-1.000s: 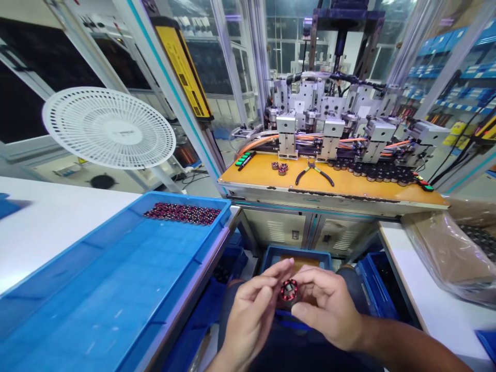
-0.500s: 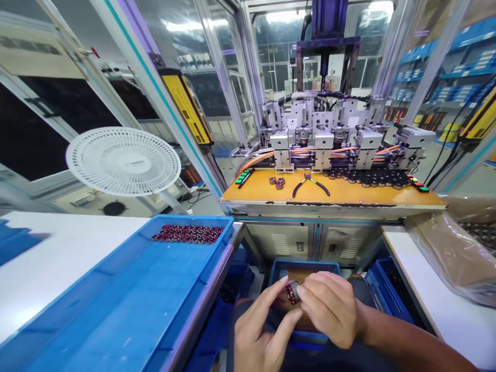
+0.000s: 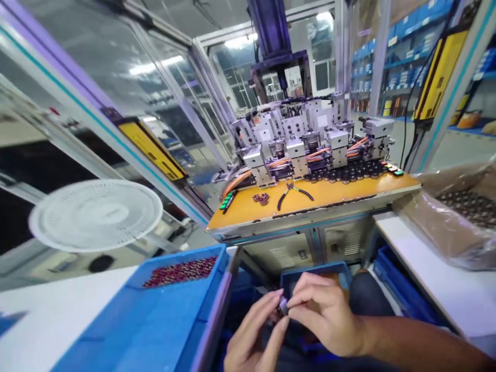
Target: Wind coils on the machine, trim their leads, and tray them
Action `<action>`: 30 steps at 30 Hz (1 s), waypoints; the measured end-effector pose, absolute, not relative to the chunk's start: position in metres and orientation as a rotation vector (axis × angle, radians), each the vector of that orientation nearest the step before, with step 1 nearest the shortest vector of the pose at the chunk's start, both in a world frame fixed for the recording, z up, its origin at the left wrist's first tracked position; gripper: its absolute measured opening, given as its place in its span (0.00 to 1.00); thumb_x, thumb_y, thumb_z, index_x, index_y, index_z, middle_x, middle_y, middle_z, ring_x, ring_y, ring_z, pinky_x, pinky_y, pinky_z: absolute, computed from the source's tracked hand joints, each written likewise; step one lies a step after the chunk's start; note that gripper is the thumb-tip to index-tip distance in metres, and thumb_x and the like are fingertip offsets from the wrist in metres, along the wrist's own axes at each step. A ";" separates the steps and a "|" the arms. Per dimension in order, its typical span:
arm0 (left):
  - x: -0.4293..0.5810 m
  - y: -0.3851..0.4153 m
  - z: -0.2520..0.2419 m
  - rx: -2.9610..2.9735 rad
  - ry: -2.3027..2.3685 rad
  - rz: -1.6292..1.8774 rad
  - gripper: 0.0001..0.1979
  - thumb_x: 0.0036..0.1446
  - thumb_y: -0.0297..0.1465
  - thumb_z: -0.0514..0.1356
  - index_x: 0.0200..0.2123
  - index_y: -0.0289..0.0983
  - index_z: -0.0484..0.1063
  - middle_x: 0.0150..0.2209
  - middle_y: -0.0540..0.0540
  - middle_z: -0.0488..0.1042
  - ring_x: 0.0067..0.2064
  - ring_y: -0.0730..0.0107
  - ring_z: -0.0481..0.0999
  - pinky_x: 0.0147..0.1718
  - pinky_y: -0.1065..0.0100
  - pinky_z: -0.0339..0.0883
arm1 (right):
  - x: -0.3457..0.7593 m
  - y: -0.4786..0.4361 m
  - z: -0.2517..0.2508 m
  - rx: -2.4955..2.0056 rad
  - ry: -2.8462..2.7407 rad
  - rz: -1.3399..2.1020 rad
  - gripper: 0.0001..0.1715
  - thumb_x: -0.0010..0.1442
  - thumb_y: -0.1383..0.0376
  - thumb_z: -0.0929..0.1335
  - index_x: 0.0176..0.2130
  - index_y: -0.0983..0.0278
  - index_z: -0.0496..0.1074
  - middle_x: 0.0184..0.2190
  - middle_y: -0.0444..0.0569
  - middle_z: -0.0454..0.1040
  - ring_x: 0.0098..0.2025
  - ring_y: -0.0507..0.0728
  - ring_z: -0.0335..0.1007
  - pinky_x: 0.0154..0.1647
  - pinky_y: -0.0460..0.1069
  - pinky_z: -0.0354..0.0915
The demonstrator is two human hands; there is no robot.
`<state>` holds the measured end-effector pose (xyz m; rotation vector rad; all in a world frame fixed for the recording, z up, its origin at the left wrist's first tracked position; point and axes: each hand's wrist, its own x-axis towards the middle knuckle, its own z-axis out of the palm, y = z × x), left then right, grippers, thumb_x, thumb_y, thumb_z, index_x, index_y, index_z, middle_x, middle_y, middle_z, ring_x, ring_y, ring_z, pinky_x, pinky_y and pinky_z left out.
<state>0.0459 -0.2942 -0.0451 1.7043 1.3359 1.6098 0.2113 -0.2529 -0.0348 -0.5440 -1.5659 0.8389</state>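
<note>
Above my lap, a small round metal part [image 3: 283,306], grey on the side that shows, sits between the fingertips of both hands. My left hand [image 3: 253,330] pinches it from the left with thumb and fingers. From the right, my right hand [image 3: 323,312] grips its edge, fingers bent and thumb below. Fingers and blur hide much of the part. Just beyond and under the hands is a blue bin [image 3: 287,278].
To the left lies a long blue tray [image 3: 127,320] with red-and-dark parts [image 3: 182,272] at its far end. Pliers [image 3: 293,192], several reddish parts [image 3: 261,198] and black round parts [image 3: 344,173] lie on the machine's orange bench [image 3: 240,212]. A plastic-lined carton [image 3: 434,222] stands right.
The view has tilted and swung to the right. Both hands still hold the part, which has turned so its grey side shows more and its red-dotted face less.
</note>
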 end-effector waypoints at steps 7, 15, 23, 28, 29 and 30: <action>0.047 -0.295 -0.033 1.397 1.166 1.493 0.08 0.52 0.27 0.69 0.38 0.41 0.82 0.43 0.41 0.83 0.43 0.59 0.84 0.39 0.69 0.79 | 0.217 -0.257 -0.027 -0.626 -1.608 0.840 0.08 0.62 0.70 0.70 0.31 0.65 0.78 0.24 0.46 0.75 0.27 0.51 0.70 0.30 0.45 0.67; 0.034 -0.297 -0.034 1.928 1.274 1.492 0.13 0.54 0.21 0.66 0.42 0.41 0.77 0.43 0.43 0.83 0.45 0.64 0.83 0.46 0.69 0.76 | 0.261 -0.242 -0.028 -0.925 -1.748 0.705 0.10 0.63 0.66 0.69 0.29 0.64 0.75 0.25 0.46 0.73 0.27 0.52 0.70 0.26 0.45 0.67; 0.040 -0.295 -0.023 2.259 1.203 1.385 0.16 0.56 0.22 0.64 0.47 0.40 0.75 0.46 0.41 0.83 0.45 0.62 0.84 0.46 0.69 0.77 | 0.257 -0.232 0.018 -0.059 -2.510 -0.446 0.14 0.65 0.70 0.62 0.37 0.66 0.77 0.33 0.53 0.77 0.29 0.55 0.68 0.25 0.51 0.64; 0.037 -0.300 -0.027 2.136 1.188 1.399 0.17 0.54 0.21 0.65 0.47 0.41 0.76 0.45 0.41 0.83 0.45 0.59 0.84 0.46 0.67 0.78 | 0.241 -0.235 0.013 -0.497 -2.559 0.072 0.23 0.70 0.69 0.58 0.25 0.64 0.69 0.23 0.47 0.67 0.24 0.54 0.60 0.23 0.50 0.58; 0.035 -0.301 -0.028 2.112 1.181 1.396 0.17 0.55 0.21 0.65 0.47 0.41 0.77 0.45 0.40 0.83 0.45 0.59 0.84 0.46 0.66 0.78 | 0.241 -0.237 0.013 -0.587 -2.528 0.315 0.24 0.71 0.68 0.57 0.25 0.64 0.69 0.23 0.46 0.67 0.25 0.53 0.62 0.25 0.48 0.60; 0.034 -0.302 -0.029 2.097 1.167 1.390 0.18 0.55 0.20 0.64 0.47 0.41 0.77 0.46 0.40 0.83 0.45 0.58 0.84 0.45 0.65 0.78 | 0.240 -0.239 0.014 -0.653 -2.485 0.567 0.23 0.71 0.68 0.58 0.25 0.64 0.69 0.24 0.45 0.69 0.26 0.51 0.64 0.27 0.46 0.62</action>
